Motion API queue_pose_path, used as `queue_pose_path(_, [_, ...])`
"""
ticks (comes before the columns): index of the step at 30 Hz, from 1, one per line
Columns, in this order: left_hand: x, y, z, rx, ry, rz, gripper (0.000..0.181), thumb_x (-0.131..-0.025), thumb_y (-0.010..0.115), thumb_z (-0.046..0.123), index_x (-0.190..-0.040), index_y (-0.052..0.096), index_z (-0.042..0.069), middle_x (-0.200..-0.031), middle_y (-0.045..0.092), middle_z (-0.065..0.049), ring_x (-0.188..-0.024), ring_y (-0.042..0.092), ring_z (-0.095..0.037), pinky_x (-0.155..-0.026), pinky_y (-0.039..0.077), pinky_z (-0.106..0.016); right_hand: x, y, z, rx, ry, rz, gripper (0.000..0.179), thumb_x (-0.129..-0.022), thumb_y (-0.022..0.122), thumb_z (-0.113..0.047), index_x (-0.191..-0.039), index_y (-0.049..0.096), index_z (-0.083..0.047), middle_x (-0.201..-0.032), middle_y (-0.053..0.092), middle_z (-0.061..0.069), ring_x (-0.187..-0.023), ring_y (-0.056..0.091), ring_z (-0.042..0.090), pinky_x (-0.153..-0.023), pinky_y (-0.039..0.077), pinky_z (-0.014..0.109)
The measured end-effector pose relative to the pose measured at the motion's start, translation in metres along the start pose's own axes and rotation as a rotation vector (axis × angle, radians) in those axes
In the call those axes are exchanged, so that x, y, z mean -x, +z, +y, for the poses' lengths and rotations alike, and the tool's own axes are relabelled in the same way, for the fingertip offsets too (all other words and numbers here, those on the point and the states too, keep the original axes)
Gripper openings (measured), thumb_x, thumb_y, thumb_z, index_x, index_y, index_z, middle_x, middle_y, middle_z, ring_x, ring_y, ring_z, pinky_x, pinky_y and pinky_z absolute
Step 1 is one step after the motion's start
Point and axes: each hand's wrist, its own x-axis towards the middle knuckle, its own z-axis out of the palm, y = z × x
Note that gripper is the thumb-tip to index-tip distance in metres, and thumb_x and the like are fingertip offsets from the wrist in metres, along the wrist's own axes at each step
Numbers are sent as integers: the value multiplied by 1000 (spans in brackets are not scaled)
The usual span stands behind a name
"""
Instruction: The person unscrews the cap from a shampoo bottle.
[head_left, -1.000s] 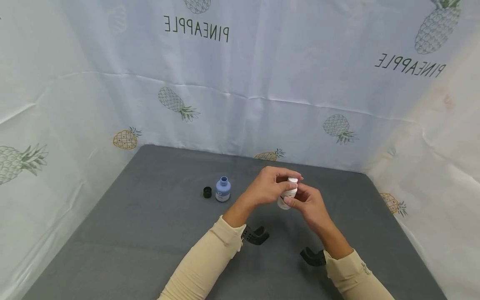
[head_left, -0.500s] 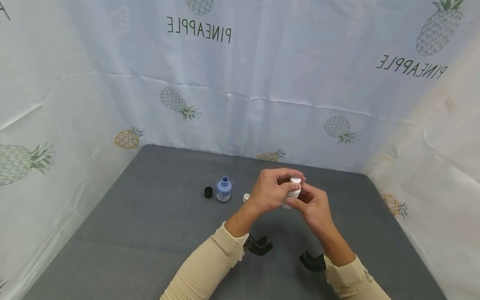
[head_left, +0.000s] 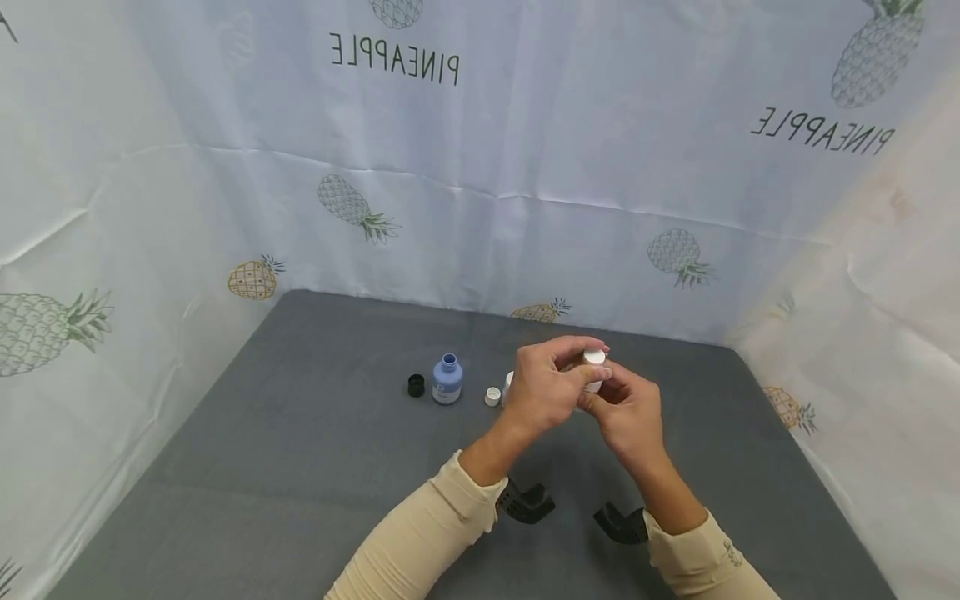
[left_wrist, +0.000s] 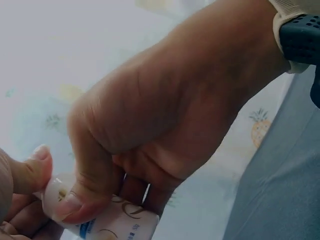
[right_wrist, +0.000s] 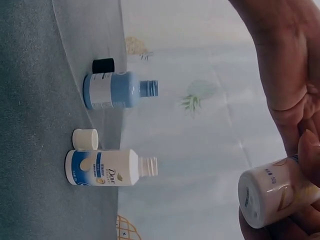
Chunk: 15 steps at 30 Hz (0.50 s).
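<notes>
Both hands hold a small white bottle (head_left: 594, 385) with a white cap (head_left: 594, 357) at its upper end, raised in front of the body. My left hand (head_left: 547, 383) grips its upper part, thumb across the near side. Lower down, my right hand (head_left: 628, 412) pinches the body between thumb and fingers. The left wrist view shows brown script and a blue patch on this bottle (left_wrist: 117, 220). In the right wrist view its round base (right_wrist: 251, 200) faces the camera, tilted.
An uncapped white Dove bottle (right_wrist: 107, 167) stands beside a loose white cap (right_wrist: 85, 139); my left hand partly hides it in the head view. Farther left are an uncapped blue bottle (head_left: 447, 382) and a black cap (head_left: 416, 384). A pineapple-print curtain (head_left: 480, 183) encloses the grey table (head_left: 300, 467).
Both hands have shifted slightly right with the bottle, which now stands more upright. The loose white cap and the edge of the Dove bottle have come out from behind my left hand.
</notes>
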Motion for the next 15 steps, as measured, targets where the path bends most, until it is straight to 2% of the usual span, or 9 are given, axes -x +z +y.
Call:
queue_pose_path(3, [-1, -3, 1, 31, 3, -35, 29, -92, 82, 16, -121, 77, 12, -124, 77, -4, -116, 74, -12, -92, 59, -20, -1, 0, -2, 8, 19, 3, 33, -83, 78, 12, -116, 74, 10, -92, 74, -24, -78, 73, 1, -67, 61, 19])
queue_pose_path(8, [-6, -16, 3, 123, 35, -196, 36, -100, 68, 6, -136, 68, 4, -154, 59, -5, -142, 57, -18, -110, 51, -20, -2, -2, -5, -30, 53, -29, 38, -86, 79, 9, -123, 71, 10, -101, 76, -22, -89, 75, 0, -72, 62, 19])
queue_pose_path(11, [-7, -22, 5, 99, 74, -269, 37, -103, 61, 2, -139, 65, 3, -154, 58, -8, -138, 61, -23, -104, 53, -18, -2, -3, -3, -41, 57, -57, 41, -86, 80, 7, -125, 69, 12, -102, 76, -22, -91, 76, 2, -74, 63, 19])
queue_pose_path(13, [-9, -24, 5, 57, 101, -280, 35, -102, 62, 1, -137, 68, 3, -147, 64, -9, -130, 67, -25, -97, 56, -17, -1, -3, -3, -40, 59, -72, 42, -86, 81, 6, -126, 68, 12, -102, 76, -22, -91, 76, 3, -74, 63, 20])
queue_pose_path(15, [-9, -25, 6, 30, 117, -264, 32, -100, 65, 0, -131, 72, 4, -137, 71, -10, -120, 72, -24, -91, 57, -17, -1, -2, -3, -37, 60, -77, 42, -86, 82, 3, -125, 69, 11, -100, 76, -22, -90, 76, 3, -73, 63, 21])
